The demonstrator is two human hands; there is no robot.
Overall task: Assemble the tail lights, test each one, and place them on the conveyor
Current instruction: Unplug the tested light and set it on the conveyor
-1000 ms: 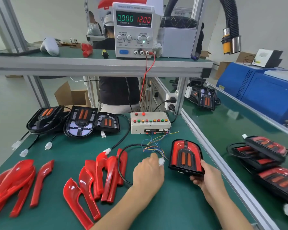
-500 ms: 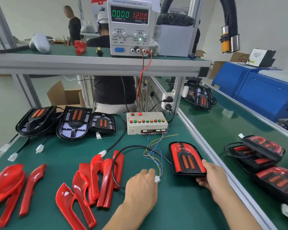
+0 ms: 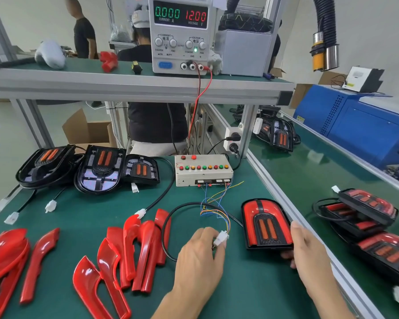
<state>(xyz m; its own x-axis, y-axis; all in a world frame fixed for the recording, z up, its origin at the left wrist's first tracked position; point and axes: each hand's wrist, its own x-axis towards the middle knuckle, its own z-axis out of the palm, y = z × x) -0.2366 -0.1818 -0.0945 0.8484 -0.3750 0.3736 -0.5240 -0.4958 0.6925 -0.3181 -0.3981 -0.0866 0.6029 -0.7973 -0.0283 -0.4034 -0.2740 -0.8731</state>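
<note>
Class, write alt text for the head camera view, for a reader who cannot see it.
At a green workbench, a person's left hand pinches a white connector on coloured wires while the right hand grips an assembled red tail light. Behind stand a button test box and a power supply reading 12.00 volts.

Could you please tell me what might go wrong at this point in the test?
The left hand pinches the white connector; tugging its thin coloured wires could strain them at the test box. The tail light, held by the right hand, sits beside the bench edge and might slide off.
</note>
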